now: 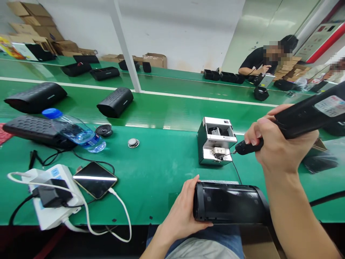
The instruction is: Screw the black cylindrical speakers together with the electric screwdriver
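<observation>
A right hand (280, 144) gripped a black electric screwdriver (304, 120) with curled fingers, its thin bit reaching left of the hand to a metal screw feeder (212, 140). The left hand (183, 212), fingers spread, cradled a black cylindrical speaker housing (229, 202) just to its right, at the edge of the green bench (161, 205). A tilted bit could shed a screw; a slackened one-handed hold could let the housing slip.
</observation>
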The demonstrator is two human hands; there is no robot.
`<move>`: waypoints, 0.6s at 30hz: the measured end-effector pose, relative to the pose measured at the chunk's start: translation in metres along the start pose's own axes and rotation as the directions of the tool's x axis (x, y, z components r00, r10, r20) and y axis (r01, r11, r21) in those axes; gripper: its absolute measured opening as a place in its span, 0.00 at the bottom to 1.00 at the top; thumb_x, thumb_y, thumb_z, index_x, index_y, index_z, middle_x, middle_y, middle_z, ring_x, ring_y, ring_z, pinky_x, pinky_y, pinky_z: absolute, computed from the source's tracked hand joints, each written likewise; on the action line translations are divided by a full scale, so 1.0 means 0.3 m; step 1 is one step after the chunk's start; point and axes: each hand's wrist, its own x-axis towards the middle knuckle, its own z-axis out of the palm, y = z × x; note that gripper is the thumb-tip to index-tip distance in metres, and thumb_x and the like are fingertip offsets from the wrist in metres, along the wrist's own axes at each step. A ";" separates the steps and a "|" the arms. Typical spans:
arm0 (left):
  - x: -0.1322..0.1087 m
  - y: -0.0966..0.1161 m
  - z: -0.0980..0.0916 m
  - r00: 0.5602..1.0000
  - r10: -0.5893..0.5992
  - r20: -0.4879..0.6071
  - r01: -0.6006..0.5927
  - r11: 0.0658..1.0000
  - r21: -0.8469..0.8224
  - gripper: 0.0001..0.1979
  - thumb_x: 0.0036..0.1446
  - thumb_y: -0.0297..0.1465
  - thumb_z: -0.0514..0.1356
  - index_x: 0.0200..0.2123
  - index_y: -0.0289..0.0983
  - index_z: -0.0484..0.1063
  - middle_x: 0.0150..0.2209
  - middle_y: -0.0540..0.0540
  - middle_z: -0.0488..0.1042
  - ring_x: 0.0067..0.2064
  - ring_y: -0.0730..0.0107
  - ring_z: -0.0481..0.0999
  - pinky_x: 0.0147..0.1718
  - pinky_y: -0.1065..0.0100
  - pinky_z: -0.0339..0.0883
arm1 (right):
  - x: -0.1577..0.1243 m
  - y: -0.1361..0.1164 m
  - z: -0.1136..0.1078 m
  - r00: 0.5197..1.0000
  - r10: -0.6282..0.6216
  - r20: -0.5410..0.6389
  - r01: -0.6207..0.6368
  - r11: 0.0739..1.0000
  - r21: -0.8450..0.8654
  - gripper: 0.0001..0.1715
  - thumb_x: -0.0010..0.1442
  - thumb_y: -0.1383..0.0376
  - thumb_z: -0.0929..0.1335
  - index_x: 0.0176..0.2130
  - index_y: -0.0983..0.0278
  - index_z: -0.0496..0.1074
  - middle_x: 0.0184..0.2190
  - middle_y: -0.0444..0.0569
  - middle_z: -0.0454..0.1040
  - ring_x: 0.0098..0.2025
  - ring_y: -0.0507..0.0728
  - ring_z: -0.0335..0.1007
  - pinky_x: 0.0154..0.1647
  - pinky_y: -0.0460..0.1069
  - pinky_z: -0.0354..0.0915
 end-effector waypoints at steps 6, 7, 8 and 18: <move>0.004 0.003 -0.005 1.000 0.010 0.000 -0.010 1.000 -0.010 0.74 0.48 0.35 0.84 0.81 0.59 0.34 0.77 0.38 0.56 0.78 0.38 0.59 0.75 0.35 0.62 | 0.017 -0.001 -0.010 0.971 0.023 0.239 -0.062 0.985 0.159 0.13 0.59 0.72 0.77 0.41 0.59 0.75 0.23 0.39 0.66 0.16 0.54 0.59 0.16 0.50 0.59; 0.004 0.004 -0.005 1.000 0.012 -0.001 -0.012 1.000 -0.009 0.74 0.48 0.36 0.84 0.81 0.59 0.34 0.77 0.38 0.56 0.78 0.38 0.59 0.75 0.34 0.62 | 0.021 0.000 -0.014 0.959 0.032 0.280 -0.084 0.981 0.176 0.14 0.59 0.72 0.77 0.42 0.59 0.75 0.23 0.39 0.67 0.15 0.54 0.59 0.15 0.50 0.59; 0.005 0.006 -0.006 1.000 0.014 -0.002 -0.014 1.000 -0.008 0.74 0.48 0.36 0.85 0.81 0.60 0.34 0.77 0.38 0.56 0.78 0.38 0.59 0.74 0.34 0.63 | 0.023 0.000 -0.017 0.953 0.044 0.301 -0.102 0.978 0.180 0.14 0.59 0.73 0.78 0.42 0.59 0.75 0.23 0.39 0.67 0.15 0.54 0.59 0.15 0.50 0.59; 0.006 0.012 -0.006 0.999 0.037 -0.004 -0.037 0.999 0.009 0.75 0.48 0.36 0.85 0.81 0.58 0.33 0.76 0.36 0.57 0.78 0.37 0.60 0.74 0.33 0.64 | -0.002 -0.144 -0.035 0.973 0.182 0.141 -0.207 0.960 0.191 0.21 0.47 0.77 0.72 0.41 0.58 0.75 0.19 0.35 0.65 0.12 0.52 0.51 0.12 0.48 0.55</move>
